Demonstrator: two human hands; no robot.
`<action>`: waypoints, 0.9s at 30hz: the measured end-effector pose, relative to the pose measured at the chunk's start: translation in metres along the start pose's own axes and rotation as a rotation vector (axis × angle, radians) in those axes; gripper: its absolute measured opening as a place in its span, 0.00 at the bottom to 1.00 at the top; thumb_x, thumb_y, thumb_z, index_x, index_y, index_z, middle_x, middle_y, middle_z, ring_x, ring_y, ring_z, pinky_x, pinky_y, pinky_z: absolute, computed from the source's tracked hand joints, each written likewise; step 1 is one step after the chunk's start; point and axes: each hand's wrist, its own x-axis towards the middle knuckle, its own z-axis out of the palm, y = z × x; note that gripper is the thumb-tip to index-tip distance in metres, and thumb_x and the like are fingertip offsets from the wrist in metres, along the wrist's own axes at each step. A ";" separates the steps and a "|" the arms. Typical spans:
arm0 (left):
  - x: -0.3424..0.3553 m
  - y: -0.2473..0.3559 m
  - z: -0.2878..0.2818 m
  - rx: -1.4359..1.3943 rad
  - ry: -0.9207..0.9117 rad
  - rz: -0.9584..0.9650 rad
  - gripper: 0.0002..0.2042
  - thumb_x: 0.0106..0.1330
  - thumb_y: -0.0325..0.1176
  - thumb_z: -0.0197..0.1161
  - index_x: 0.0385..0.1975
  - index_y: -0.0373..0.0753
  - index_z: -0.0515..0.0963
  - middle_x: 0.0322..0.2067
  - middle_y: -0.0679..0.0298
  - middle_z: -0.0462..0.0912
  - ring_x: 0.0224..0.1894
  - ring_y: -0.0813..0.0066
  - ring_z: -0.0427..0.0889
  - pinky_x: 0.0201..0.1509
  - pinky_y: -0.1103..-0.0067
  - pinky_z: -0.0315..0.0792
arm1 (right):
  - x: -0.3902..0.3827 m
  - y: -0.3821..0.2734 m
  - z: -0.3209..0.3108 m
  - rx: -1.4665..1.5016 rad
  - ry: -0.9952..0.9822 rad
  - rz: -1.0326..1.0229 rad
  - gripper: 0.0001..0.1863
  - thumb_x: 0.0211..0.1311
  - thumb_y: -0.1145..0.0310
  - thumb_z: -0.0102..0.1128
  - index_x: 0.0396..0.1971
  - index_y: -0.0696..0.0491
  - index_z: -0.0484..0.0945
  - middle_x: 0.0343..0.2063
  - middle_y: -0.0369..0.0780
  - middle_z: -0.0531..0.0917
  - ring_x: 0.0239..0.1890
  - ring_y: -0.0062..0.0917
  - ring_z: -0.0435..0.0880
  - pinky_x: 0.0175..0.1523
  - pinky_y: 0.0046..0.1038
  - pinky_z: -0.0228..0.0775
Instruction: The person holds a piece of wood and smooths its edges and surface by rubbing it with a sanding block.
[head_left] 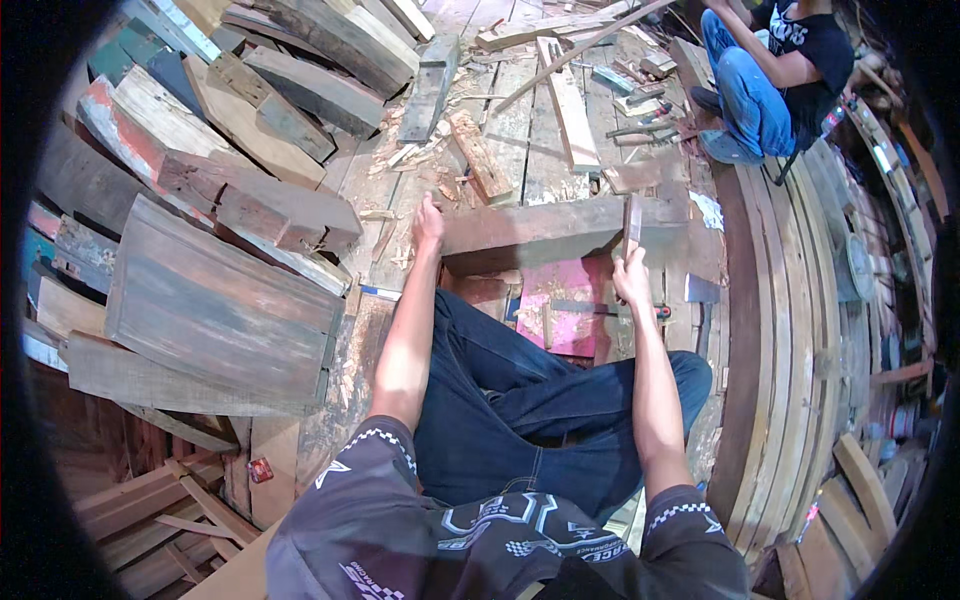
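Observation:
A thick, weathered wooden beam [540,232] lies crosswise in front of my crossed legs. My left hand [428,225] is closed at the beam's left end, fingers curled against it. In my right hand [631,278] is a narrow, flat, brownish tool [632,222], held upright near the beam's right part; its exact kind cannot be made out. Between the beam and my legs lies a pink sheet [560,335] dusted with shavings. A long dark tool with a red end [590,309] rests across that sheet, partly behind my right wrist.
Stacked old timbers [220,290] fill the left side. Long curved planks [770,350] run along the right. Beyond the beam are a pale batten [570,110], a rough offcut [480,155] and scattered chips. Another person [765,70] sits at the far right near a long stick [580,55].

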 end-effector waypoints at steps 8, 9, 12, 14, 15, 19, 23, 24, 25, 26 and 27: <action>0.001 -0.003 0.021 -0.044 -0.105 0.068 0.33 0.70 0.60 0.33 0.41 0.36 0.80 0.43 0.48 0.81 0.52 0.50 0.76 0.57 0.65 0.64 | -0.004 -0.001 -0.007 -0.054 0.107 -0.131 0.13 0.65 0.65 0.52 0.37 0.59 0.64 0.27 0.59 0.78 0.33 0.55 0.79 0.38 0.49 0.69; -0.003 0.000 0.025 -0.036 -0.135 0.080 0.33 0.70 0.60 0.33 0.41 0.37 0.80 0.43 0.48 0.81 0.52 0.49 0.76 0.57 0.64 0.64 | -0.009 -0.005 -0.010 -0.011 0.095 -0.144 0.11 0.63 0.68 0.53 0.35 0.60 0.66 0.27 0.58 0.78 0.34 0.54 0.79 0.38 0.49 0.69; 0.018 -0.022 0.006 -0.059 -0.228 0.085 0.33 0.69 0.62 0.34 0.46 0.39 0.78 0.46 0.46 0.80 0.54 0.47 0.75 0.60 0.62 0.63 | -0.029 -0.050 0.001 -0.120 -0.005 -0.452 0.12 0.63 0.66 0.53 0.35 0.61 0.67 0.27 0.58 0.78 0.33 0.54 0.79 0.38 0.49 0.69; -0.016 0.012 0.025 0.080 -0.154 0.108 0.34 0.69 0.62 0.34 0.51 0.39 0.76 0.49 0.45 0.78 0.57 0.45 0.73 0.62 0.61 0.61 | -0.028 -0.030 -0.007 -0.094 -0.036 -0.344 0.12 0.63 0.65 0.54 0.34 0.60 0.67 0.24 0.58 0.78 0.31 0.55 0.79 0.35 0.49 0.69; -0.022 0.023 0.020 0.221 -0.163 0.096 0.33 0.69 0.62 0.34 0.54 0.39 0.74 0.52 0.46 0.77 0.59 0.45 0.71 0.63 0.56 0.58 | -0.024 -0.030 -0.010 -0.120 -0.011 -0.292 0.13 0.63 0.65 0.54 0.34 0.61 0.67 0.22 0.57 0.78 0.29 0.55 0.79 0.34 0.49 0.69; -0.018 0.021 0.013 0.362 -0.186 0.158 0.33 0.69 0.60 0.35 0.55 0.39 0.74 0.53 0.45 0.77 0.60 0.45 0.70 0.64 0.48 0.51 | -0.021 -0.041 -0.005 -0.169 0.130 -0.123 0.13 0.66 0.65 0.50 0.37 0.61 0.64 0.22 0.59 0.79 0.29 0.56 0.81 0.31 0.51 0.71; -0.043 0.044 0.017 0.455 -0.163 0.148 0.32 0.70 0.59 0.35 0.52 0.37 0.76 0.51 0.44 0.78 0.59 0.44 0.71 0.65 0.51 0.50 | -0.046 -0.045 0.010 -0.259 -0.158 -0.324 0.14 0.66 0.64 0.50 0.39 0.59 0.63 0.23 0.61 0.79 0.30 0.56 0.81 0.32 0.52 0.72; -0.048 0.049 0.016 0.520 -0.158 0.171 0.32 0.69 0.58 0.36 0.50 0.35 0.77 0.50 0.44 0.79 0.58 0.44 0.71 0.65 0.52 0.51 | -0.041 -0.042 0.007 -0.257 -0.157 -0.320 0.14 0.66 0.64 0.50 0.39 0.59 0.63 0.23 0.61 0.79 0.30 0.56 0.81 0.32 0.52 0.72; -0.052 0.051 0.018 0.584 -0.155 0.196 0.33 0.69 0.58 0.37 0.48 0.34 0.78 0.48 0.44 0.79 0.57 0.44 0.72 0.65 0.53 0.52 | -0.030 -0.037 0.001 -0.203 -0.066 -0.231 0.14 0.66 0.63 0.51 0.39 0.60 0.63 0.23 0.61 0.78 0.30 0.56 0.81 0.32 0.52 0.72; -0.056 0.053 0.020 0.586 -0.161 0.202 0.33 0.69 0.58 0.37 0.48 0.34 0.78 0.48 0.44 0.79 0.57 0.44 0.72 0.65 0.53 0.52 | -0.019 -0.032 -0.005 -0.148 0.027 -0.141 0.15 0.66 0.63 0.51 0.39 0.60 0.62 0.23 0.61 0.78 0.30 0.57 0.80 0.32 0.51 0.72; -0.057 0.050 0.021 0.634 -0.138 0.234 0.32 0.70 0.58 0.37 0.48 0.34 0.79 0.48 0.43 0.79 0.57 0.42 0.72 0.66 0.51 0.50 | -0.014 -0.037 -0.007 -0.175 0.107 -0.109 0.16 0.65 0.62 0.51 0.40 0.60 0.62 0.23 0.61 0.78 0.29 0.57 0.80 0.31 0.51 0.72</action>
